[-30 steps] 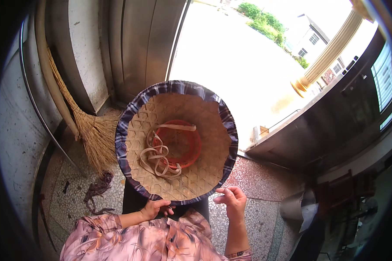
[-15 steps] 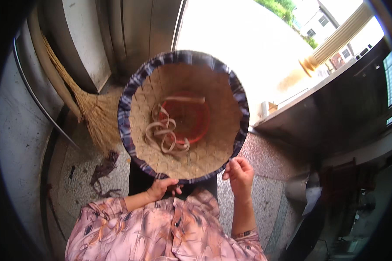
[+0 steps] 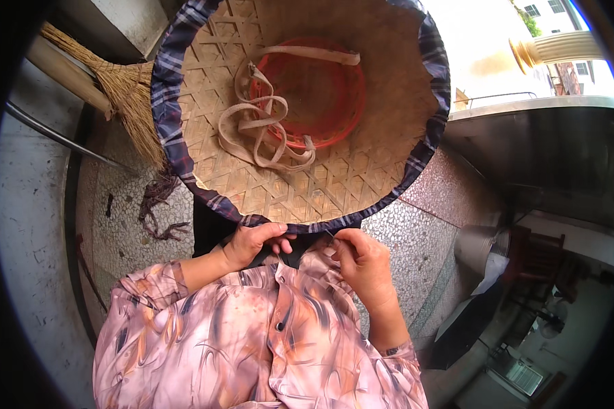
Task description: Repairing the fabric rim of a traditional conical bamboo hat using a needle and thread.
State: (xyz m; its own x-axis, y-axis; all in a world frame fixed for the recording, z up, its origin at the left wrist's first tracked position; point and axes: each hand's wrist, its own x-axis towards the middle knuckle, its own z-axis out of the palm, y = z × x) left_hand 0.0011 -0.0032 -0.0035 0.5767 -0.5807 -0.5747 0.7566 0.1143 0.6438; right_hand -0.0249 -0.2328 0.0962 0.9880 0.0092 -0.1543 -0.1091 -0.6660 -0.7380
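The hat (image 3: 334, 170) sits at 12 o'clock. Our left hand (image 3: 258, 245) pinches its cloth edge (image 3: 307, 228) near 6 o'clock; our right hand (image 3: 361, 260) pinches a thin sliver (image 3: 329, 234), maybe a needle. We best keep the edge taut, left thumb clear.

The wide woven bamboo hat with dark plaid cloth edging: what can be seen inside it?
Inside the hat are a round red plastic-looking ring and a pale, flat, looped fabric strap, lying partly across the ring. What lies directly beneath the strap is covered.

Woven hat (image 3: 382, 174) blocking ahead, gap between hands (image 3: 366, 264)
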